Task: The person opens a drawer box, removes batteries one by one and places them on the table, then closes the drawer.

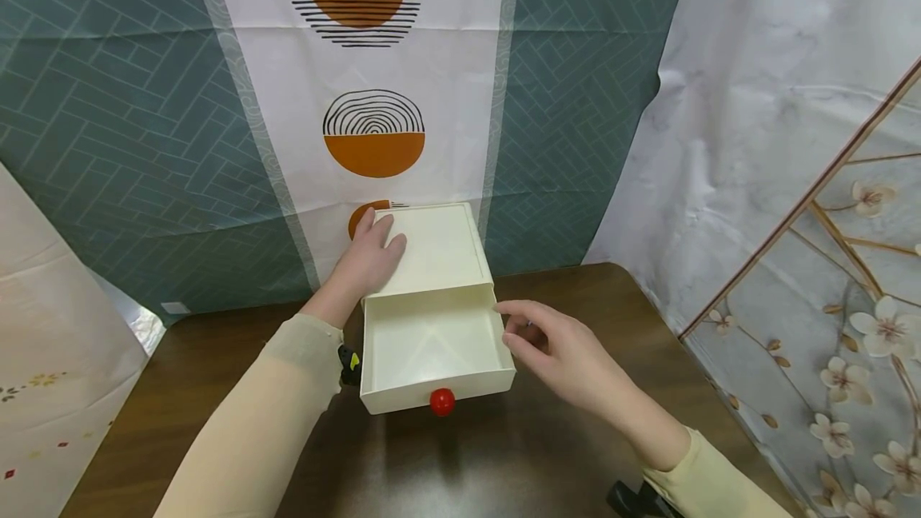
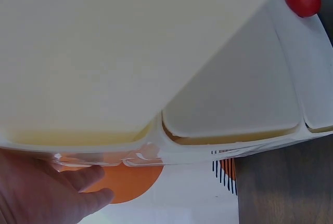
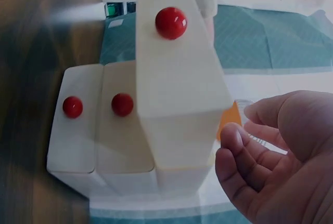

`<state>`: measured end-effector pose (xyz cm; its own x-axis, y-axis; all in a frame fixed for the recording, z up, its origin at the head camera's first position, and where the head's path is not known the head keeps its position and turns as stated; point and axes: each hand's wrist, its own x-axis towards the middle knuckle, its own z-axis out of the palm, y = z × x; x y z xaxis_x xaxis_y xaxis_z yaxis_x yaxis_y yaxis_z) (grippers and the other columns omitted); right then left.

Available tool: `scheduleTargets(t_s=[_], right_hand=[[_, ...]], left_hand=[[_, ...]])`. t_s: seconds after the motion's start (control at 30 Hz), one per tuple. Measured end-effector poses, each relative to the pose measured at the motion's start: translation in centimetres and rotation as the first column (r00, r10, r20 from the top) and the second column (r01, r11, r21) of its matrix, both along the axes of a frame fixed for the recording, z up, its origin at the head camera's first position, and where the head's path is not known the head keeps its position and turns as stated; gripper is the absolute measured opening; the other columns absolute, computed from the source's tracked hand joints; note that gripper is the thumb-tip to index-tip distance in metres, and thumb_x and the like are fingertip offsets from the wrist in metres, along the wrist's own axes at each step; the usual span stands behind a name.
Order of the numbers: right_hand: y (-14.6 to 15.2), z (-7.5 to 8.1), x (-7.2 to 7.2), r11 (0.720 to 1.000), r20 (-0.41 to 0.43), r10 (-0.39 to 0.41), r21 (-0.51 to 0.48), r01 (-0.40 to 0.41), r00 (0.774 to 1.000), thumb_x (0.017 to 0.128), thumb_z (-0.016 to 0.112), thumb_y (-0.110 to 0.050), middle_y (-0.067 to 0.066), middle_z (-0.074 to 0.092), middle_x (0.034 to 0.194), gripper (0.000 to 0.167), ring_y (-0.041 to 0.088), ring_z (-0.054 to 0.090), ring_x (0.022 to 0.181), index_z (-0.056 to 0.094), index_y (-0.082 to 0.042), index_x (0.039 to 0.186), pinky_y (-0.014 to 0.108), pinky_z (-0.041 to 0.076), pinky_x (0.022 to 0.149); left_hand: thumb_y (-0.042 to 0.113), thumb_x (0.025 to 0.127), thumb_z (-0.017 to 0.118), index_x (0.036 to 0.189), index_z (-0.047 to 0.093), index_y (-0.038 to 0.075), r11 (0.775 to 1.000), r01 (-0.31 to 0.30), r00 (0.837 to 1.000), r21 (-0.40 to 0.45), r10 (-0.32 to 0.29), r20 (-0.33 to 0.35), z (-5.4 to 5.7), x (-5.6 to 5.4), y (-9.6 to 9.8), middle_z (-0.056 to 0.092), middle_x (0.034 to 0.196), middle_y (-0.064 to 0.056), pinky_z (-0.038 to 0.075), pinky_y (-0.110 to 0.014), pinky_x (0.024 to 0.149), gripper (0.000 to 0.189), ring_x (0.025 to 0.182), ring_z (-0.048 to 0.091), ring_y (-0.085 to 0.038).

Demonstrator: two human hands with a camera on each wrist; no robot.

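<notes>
A small cream cabinet point(image 1: 442, 250) stands on the table, with its top drawer point(image 1: 435, 342) pulled out toward me. No contents show inside that drawer, and a red knob point(image 1: 442, 402) sits on its front. My left hand point(image 1: 370, 254) rests on the left side of the cabinet's top, fingers stretched toward the back. Beside the drawer's right wall is my right hand point(image 1: 557, 346), loosely bent and holding nothing, its fingertips close to the rim. From the right wrist, two lower drawer fronts point(image 3: 122, 146) appear pushed in, each with a red knob point(image 3: 72, 107).
The dark wooden table point(image 1: 568, 438) extends around the cabinet. Behind it hangs a teal and white cloth point(image 1: 446, 102) with orange circles. A flowered pale cloth point(image 1: 791, 262) borders the right, and another light cloth point(image 1: 57, 342) hangs at the left.
</notes>
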<state>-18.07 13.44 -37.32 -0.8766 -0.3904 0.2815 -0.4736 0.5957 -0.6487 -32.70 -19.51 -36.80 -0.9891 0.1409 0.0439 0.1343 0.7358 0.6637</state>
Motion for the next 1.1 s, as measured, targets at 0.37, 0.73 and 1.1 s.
scheduleTargets(t_s=[0.37,0.73,1.1], right_hand=[[-0.8,1.0,1.7,0.995,-0.002,0.097,-0.021,-0.097,0.995,0.107,0.076,-0.017,-0.018,0.070,0.098,0.037,0.005,0.067,0.082,0.073,-0.025,0.142,0.028,0.058,0.079],[-1.4,1.2,2.8,0.985,0.018,0.172,-0.016,-0.172,0.985,0.108,0.075,-0.020,-0.015,0.076,0.096,0.030,0.003,0.068,0.086,0.076,-0.027,0.137,0.028,0.058,0.080],[-1.9,0.7,3.8,0.952,0.007,0.305,0.008,-0.305,0.952,0.109,0.074,-0.020,-0.026,0.072,0.098,0.028,-0.003,0.066,0.082,0.074,-0.026,0.137,0.028,0.059,0.080]], left_hand=[[0.045,0.119,0.035,0.177,0.019,0.008,1.000,0.004,1.000,0.008,-0.004,-0.003,-0.1,0.0,-0.1,-0.011,0.184,-0.013,0.018,-0.066,0.131,0.071,0.169,0.004,-0.041],[0.045,0.118,0.035,0.177,0.020,0.006,1.000,0.004,1.000,0.005,-0.004,-0.013,-0.1,-0.1,0.0,-0.010,0.185,-0.014,0.018,-0.065,0.131,0.072,0.170,0.003,-0.040],[0.044,0.118,0.035,0.177,0.021,0.006,1.000,0.002,1.000,0.005,-0.002,-0.017,-0.2,0.0,0.0,-0.010,0.184,-0.016,0.018,-0.065,0.131,0.071,0.169,0.006,-0.043]])
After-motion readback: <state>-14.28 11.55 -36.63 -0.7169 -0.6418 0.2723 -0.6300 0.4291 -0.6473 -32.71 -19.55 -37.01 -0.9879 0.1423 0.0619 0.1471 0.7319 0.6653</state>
